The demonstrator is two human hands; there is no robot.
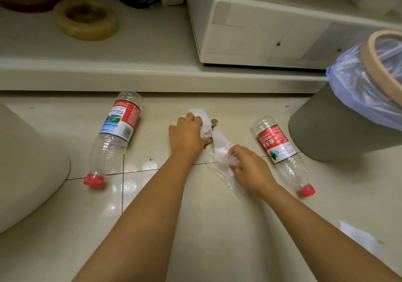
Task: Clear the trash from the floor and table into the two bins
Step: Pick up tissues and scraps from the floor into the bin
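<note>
Currently listed, floor level: left hand point(187, 135), fingers curled tight on a crumpled white tissue point(203, 122), low over the tiled floor point(217, 216) at centre, with a small brown scrap point(214, 122) just beyond it. Right hand point(250, 168), just right and nearer, fingers pinched together on a clear plastic wrapper point(221, 166) that trails along the floor; a strip of white paper point(219, 141) runs between the two hands, and which hand holds it cannot be told. Left bottle point(114, 137): clear, empty, red cap, red and blue label, lying on its side left of the hands, cap pointing near. Right bottle point(281, 153): clear, red cap, red and white label, lying on its side right of the hands, cap also pointing near, beside the bin. Bin point(339, 129): grey, tan rim, pale blue liner folded over the edge, standing at right on the floor. White slip point(356, 236): flat on the floor, near right, well apart from the hands. Low ledge point(130, 73) runs along the far side of the floor, bearing a yellowish ring-shaped dish point(87, 19) at far left and a cream appliance point(261, 27) at far right. Pale rounded object point(28, 168) at the left edge, only partly in view.
</note>
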